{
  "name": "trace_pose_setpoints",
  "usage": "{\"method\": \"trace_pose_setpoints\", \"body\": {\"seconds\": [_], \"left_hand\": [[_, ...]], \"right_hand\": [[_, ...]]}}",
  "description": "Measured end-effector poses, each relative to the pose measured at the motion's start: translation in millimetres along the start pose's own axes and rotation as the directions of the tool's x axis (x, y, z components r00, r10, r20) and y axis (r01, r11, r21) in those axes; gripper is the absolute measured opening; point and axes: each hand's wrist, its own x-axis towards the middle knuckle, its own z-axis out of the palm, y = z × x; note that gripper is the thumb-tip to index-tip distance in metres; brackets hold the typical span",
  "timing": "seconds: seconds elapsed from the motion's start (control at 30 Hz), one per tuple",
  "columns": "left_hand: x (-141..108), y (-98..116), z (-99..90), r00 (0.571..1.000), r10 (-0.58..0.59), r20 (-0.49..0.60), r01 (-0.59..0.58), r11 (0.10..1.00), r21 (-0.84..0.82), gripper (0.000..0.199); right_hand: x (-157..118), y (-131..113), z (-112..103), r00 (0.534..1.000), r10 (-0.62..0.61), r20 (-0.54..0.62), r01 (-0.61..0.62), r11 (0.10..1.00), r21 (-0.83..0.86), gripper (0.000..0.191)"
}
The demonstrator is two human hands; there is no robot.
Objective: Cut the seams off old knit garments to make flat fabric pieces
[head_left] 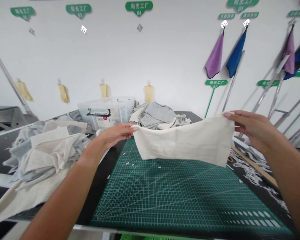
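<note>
Off-white cloth (182, 143) in both hands, over the far part of the green cutting mat (170, 196), which lies on the dark bench (90, 196); left hand (117, 135) pinches one upper corner, right hand (253, 128) the other; fingers on both sides close together on the fabric, thumb against fingertips; the right hand sits a little higher, so the top edge slopes and sags in the middle; the lower edge hangs free of any grip; whether it brushes the mat, I cannot tell.

Step in hand, as I read it: spreading or holding out a single piece; the cloth looks nearly taut between the corners, with faint creases on its face; whether it is one layer or folded double, unclear.

Next move, my judgement: if the piece is to lie flat, it calls for an even lowering, lower edge touching first, corners kept apart so that the middle does not bunch; the small white scraps (159, 167) on the mat could end up under it.

Around: a loose heap of pale cloths (55, 146) beyond the left forearm; a grey and cream pile (160, 115) behind the held piece; clear plastic box (97, 121) between them; tangled white strips (251, 173) to the right, beside the mat.
</note>
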Motion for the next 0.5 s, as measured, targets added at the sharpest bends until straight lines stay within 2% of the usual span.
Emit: {"method": "trace_pose_setpoints", "body": {"seconds": [0.2, 0.33, 0.5], "left_hand": [[10.2, -15.0, -1.4, 0.998, -0.065, 0.007, 0.066, 0.985, -0.158, 0.044], [12.8, -16.0, 0.7, 0.997, 0.017, -0.075, -0.025, 0.993, -0.114, 0.047], [11.5, -8.9, 4.2, 0.976, 0.143, -0.167, -0.147, 0.989, -0.012, 0.046]], "right_hand": [[-7.5, -5.0, -1.7, 0.999, 0.045, 0.02, -0.045, 0.999, -0.01, 0.029], [-6.8, -2.5, -1.7, 0.998, 0.058, 0.003, -0.058, 0.998, -0.015, 0.029], [-4.1, 2.3, -1.3, 0.998, 0.043, -0.05, -0.045, 0.998, -0.035, 0.03]]}}
